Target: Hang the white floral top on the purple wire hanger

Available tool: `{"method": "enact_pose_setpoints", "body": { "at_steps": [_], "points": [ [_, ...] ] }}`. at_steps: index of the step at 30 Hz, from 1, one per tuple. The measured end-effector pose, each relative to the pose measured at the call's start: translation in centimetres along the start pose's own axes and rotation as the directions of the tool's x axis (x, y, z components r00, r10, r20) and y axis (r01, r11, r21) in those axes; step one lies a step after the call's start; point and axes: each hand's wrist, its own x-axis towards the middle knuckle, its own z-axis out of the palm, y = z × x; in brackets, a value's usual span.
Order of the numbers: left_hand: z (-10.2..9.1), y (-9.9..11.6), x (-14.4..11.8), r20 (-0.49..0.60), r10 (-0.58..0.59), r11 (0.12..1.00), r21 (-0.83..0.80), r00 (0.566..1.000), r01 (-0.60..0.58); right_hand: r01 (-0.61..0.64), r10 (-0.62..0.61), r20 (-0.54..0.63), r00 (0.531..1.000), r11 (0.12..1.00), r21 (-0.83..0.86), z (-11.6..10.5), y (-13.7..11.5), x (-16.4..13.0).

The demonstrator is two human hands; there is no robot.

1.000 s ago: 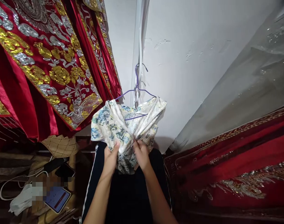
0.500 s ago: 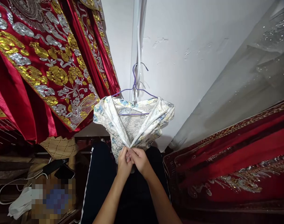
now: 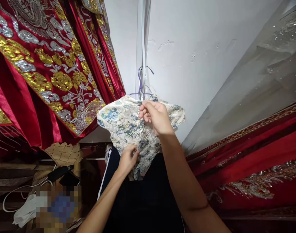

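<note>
A small floral garment (image 3: 125, 124), cream with blue flowers, is hung on a purple wire hanger (image 3: 140, 84) against the white wall (image 3: 199, 58). Its upper edge, just below the hanger's hook, is pinched by the right hand (image 3: 154, 116), whose grip is closed on the cloth. Lower down, the front of the garment is held by the left hand (image 3: 128, 158), with fingers clamped together on a fold near the hem. A red robe (image 3: 41, 71) embroidered in gold and silver is hung to the left of the garment, close beside it. More red embroidered fabric (image 3: 255, 161) is seen on the right. Dark trousers (image 3: 138, 200) with a white side stripe are seen below the hands
</note>
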Motion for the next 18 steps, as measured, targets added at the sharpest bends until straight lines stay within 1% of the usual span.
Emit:
{"method": "enact_pose_setpoints", "body": {
  "at_steps": [1, 2, 3, 5, 6, 8, 10, 11, 12, 13, 14, 15, 16, 17, 18],
  "points": [
    [-1.0, 1.2, 1.2, -0.043, 0.054, 0.997, -0.054, 0.998, -0.057, -0.003, 0.003, -0.002, 1.0, 1.0, -0.001, 0.1, 0.3, -0.4],
    [-2.1, 2.7, 2.5, -0.119, 0.116, 0.986, -0.109, 0.986, -0.129, -0.005, 0.005, -0.004, 1.0, 1.0, -0.003, 0.2, 0.6, -0.8],
    [-3.3, 4.3, 4.0, -0.2, 0.174, 0.971, -0.13, 0.964, -0.202, -0.006, 0.006, -0.006, 1.0, 1.0, -0.007, 0.3, 0.7, -1.1],
    [-5.7, 7.7, 7.1, -0.302, 0.274, 0.946, -0.086, 0.913, -0.312, 0.004, -0.004, 0.005, 1.0, 1.0, -0.028, 0.4, 0.7, -1.6],
    [-6.8, 9.2, 8.5, -0.307, 0.319, 0.935, -0.051, 0.896, -0.351, 0.019, -0.018, 0.018, 1.0, 0.999, -0.039, 0.4, 0.6, -1.7],
    [-8.5, 11.6, 10.6, -0.226, 0.405, 0.914, 0.057, 0.886, -0.403, 0.058, -0.057, 0.024, 0.998, 0.997, -0.06, 0.3, 0.8, -1.7],
    [-9.4, 13.1, 11.6, -0.142, 0.433, 0.897, 0.168, 0.89, -0.41, 0.078, -0.078, 0.004, 0.997, 0.992, -0.095, 0.0, 2.0, -1.6],
    [-9.8, 13.5, 11.7, -0.132, 0.434, 0.891, 0.21, 0.891, -0.403, 0.067, -0.068, -0.008, 0.998, 0.99, -0.123, -0.3, 2.9, -1.5],
    [-10.1, 13.8, 11.6, -0.151, 0.431, 0.89, 0.234, 0.89, -0.391, 0.041, -0.044, -0.018, 0.999, 0.987, -0.154, -0.5, 4.1, -1.5],
    [-10.6, 13.9, 11.4, -0.204, 0.425, 0.896, 0.236, 0.882, -0.376, 0.006, -0.009, -0.02, 1.0, 0.983, -0.181, -0.8, 5.4, -1.6],
    [-11.3, 13.7, 11.2, -0.284, 0.414, 0.907, 0.215, 0.865, -0.363, -0.035, 0.032, -0.017, 0.999, 0.979, -0.198, -1.1, 6.8, -1.9],
    [-12.1, 13.2, 10.9, -0.382, 0.391, 0.92, 0.172, 0.837, -0.352, -0.075, 0.074, -0.011, 0.997, 0.976, -0.204, -1.3, 8.0, -2.4],
    [-13.1, 12.5, 10.6, -0.498, 0.347, 0.934, 0.105, 0.795, -0.342, -0.104, 0.107, 0.001, 0.994, 0.973, -0.206, -1.4, 9.2, -3.0],
    [-14.1, 11.3, 10.3, -0.602, 0.271, 0.942, 0.008, 0.751, -0.334, -0.122, 0.127, 0.016, 0.992, 0.971, -0.205, -1.5, 10.1, -3.9],
    [-15.0, 9.9, 9.9, -0.671, 0.174, 0.934, -0.12, 0.721, -0.337, -0.131, 0.14, 0.032, 0.99, 0.97, -0.203, -1.5, 10.9, -4.9]
  ]
}}
